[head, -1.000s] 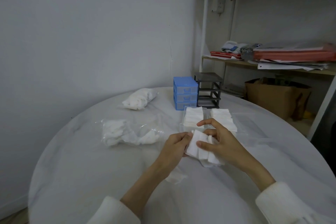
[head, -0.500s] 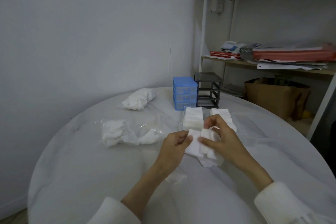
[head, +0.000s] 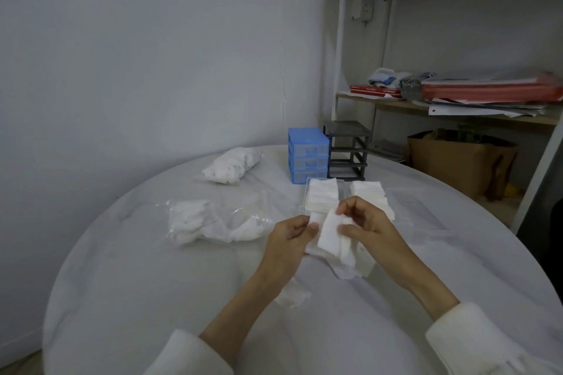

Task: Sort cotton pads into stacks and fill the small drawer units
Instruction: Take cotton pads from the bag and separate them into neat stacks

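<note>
Above the middle of the white surface (head: 128,298), a bundle of cotton pads (head: 330,236) is pinched between the left hand (head: 288,242) and the right hand (head: 370,230), fingers and thumbs curled on its edges. Just behind, two stacks of pads (head: 323,196) are seen in clear trays, with the blue drawer unit (head: 307,155) and the grey drawer unit (head: 347,149) farther back.

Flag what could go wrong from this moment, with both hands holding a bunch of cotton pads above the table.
1. The left hand and right hand pinch a loose bunch of cotton pads; the lower ones hang fanned out and could slip onto the table.
2. Two pad stacks lie right behind the hands; reaching forward could topple them.
3. One pad lies under the left forearm and may get dragged.
</note>
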The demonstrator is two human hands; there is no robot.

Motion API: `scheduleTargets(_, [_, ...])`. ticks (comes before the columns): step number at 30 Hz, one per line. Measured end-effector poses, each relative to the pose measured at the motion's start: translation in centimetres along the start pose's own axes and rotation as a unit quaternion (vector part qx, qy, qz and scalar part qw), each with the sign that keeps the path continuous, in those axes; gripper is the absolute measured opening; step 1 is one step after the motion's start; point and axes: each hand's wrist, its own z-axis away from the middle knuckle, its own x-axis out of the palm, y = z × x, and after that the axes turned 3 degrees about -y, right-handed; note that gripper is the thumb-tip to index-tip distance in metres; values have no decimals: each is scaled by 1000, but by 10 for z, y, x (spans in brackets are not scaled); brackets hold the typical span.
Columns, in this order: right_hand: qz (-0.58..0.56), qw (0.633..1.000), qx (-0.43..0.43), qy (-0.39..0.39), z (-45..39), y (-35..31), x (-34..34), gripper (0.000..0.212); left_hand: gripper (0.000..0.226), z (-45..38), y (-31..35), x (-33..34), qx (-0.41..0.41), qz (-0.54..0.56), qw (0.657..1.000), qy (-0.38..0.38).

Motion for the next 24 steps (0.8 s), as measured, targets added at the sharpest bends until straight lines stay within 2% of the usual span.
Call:
scheduleTargets(12, [36,997,-14,74,-1,1,1,35,26,5,12,6,9,34,999,-4])
scheduleTargets(19, [50,994,-37,89,0,0,3,44,17,10,16,9,21,58,997,-36])
scheduleTargets(24, [18,995,-39,94,1,-4,6,47,15,7,11,8,33,58,998,-18])
